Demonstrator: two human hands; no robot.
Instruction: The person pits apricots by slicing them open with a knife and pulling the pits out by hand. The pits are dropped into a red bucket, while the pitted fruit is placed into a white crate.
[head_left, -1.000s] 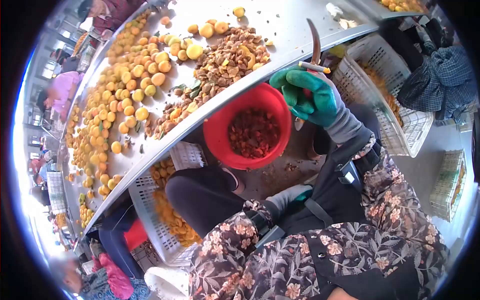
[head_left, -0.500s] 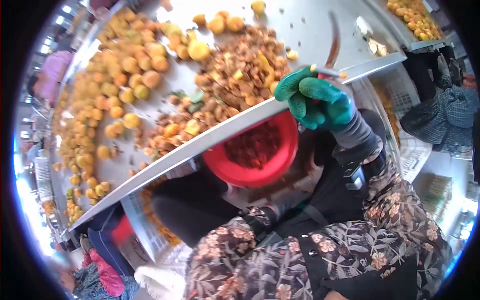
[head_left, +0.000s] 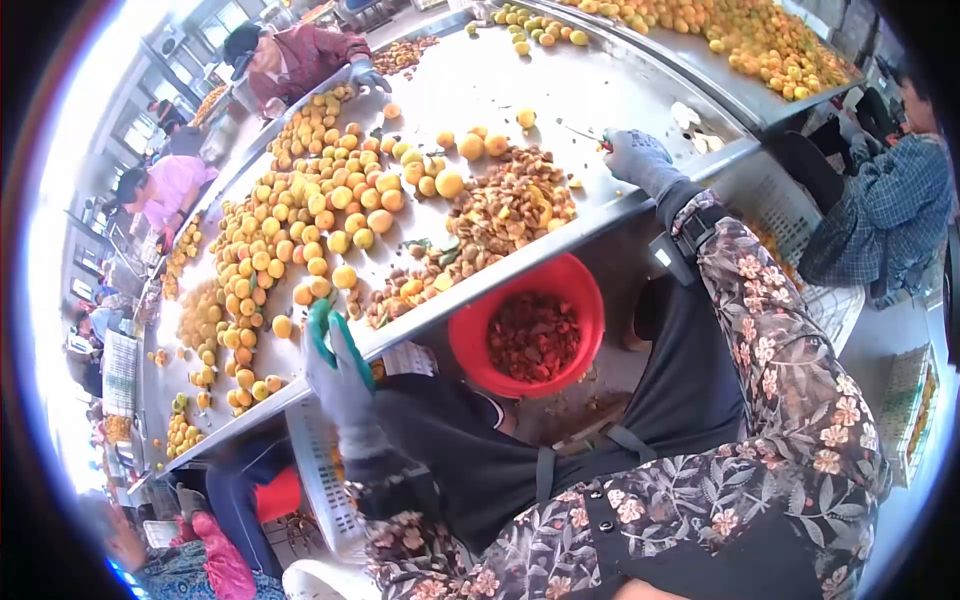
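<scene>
My left hand (head_left: 338, 355), in a grey glove with green palm and fingers, is raised at the near table edge. Its fingers are stretched and apart, with nothing seen in them. Loose yellow-orange apricots (head_left: 283, 326) lie just beyond it. Over the near right edge of the metal table (head_left: 590, 90), my right hand (head_left: 638, 160) is closed on a small knife (head_left: 582, 134), its thin blade pointing left. Between the hands lies a heap of brown pits and cut pieces (head_left: 508, 205). Its palm side is hidden from view.
Below the table edge stands a red bucket (head_left: 465, 345) holding dark reddish pieces. A large apricot pile (head_left: 300, 215) spreads leftward. Co-workers (head_left: 300, 60) sit across the table, and another person (head_left: 890, 190) is at right. White crates (head_left: 325, 480) stand underneath.
My right hand has moved up and outward over the table with the knife, turning its back toward me. My left hand has come into clear view at the left. The view has tilted farther outward.
</scene>
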